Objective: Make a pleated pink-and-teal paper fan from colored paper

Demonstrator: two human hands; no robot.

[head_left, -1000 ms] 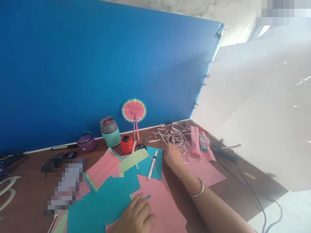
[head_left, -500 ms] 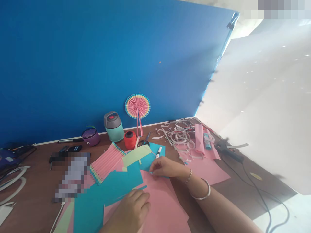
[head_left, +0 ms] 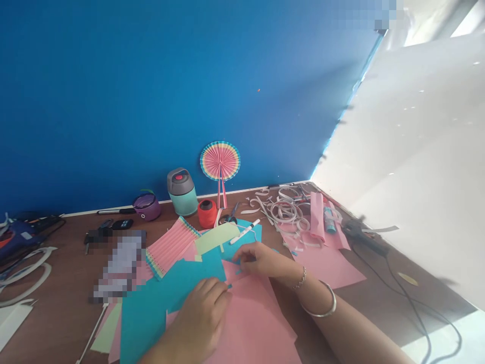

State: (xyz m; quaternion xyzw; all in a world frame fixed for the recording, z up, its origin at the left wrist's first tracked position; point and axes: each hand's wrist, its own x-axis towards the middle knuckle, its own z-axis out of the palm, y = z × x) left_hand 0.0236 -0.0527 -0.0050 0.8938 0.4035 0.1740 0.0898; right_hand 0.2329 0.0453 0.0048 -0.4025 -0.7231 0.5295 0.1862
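My left hand [head_left: 202, 311] rests with curled fingers on a stack of pink paper [head_left: 257, 323] and a blue-green sheet [head_left: 151, 313]. The end of a narrow blue paper strip [head_left: 229, 286] pokes out at its fingertips. My right hand [head_left: 261, 259] is over the upper part of the pink paper, fingers bent toward the thumb. A small blue scrap [head_left: 238, 271] shows just below these fingers; whatever they pinch is hidden. Beyond them, a white marker [head_left: 245, 231] lies slanted across blue and pale green paper [head_left: 215, 238].
A pleated pink paper strip [head_left: 172, 247] lies at left. Behind stand a round paper fan [head_left: 220, 161], a red thread spool [head_left: 207, 214], scissors [head_left: 230, 218] and a teal flask [head_left: 182, 194]. Curled paper strips [head_left: 284, 211], a glue stick [head_left: 329, 220] and a cable [head_left: 409, 303] are at right.
The marker, partly behind my right hand before, now lies uncovered and more slanted. My left hand has shifted slightly up over the blue strip, leaving only its end visible. The view has shifted slightly.
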